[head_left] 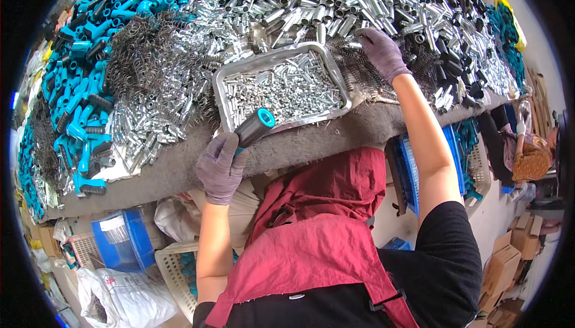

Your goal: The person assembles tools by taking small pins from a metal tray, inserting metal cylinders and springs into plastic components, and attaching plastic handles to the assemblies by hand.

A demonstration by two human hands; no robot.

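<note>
In my left hand (220, 169), gloved in grey-purple, is a short black tubular handle (254, 125) with a teal ring at its end, tilted up to the right. The closed fingers hold its lower end, just in front of a metal tray (223, 102) of small silver pins and fittings. My gloved right hand (383, 55) reaches over the far right side of that tray. Its fingers are slightly apart at the edge of a heap of silver metal tubes (347, 5), beside dark coil springs (362, 70). I see nothing held in it.
Teal and black handle parts (81, 97) cover the table's left side, beside a tangle of springs (141, 46). Black tubes (452, 58) lie at the right. The padded grey table edge (287, 151) runs before me. Below stand a blue bin (123, 241) and a white sack (129, 298).
</note>
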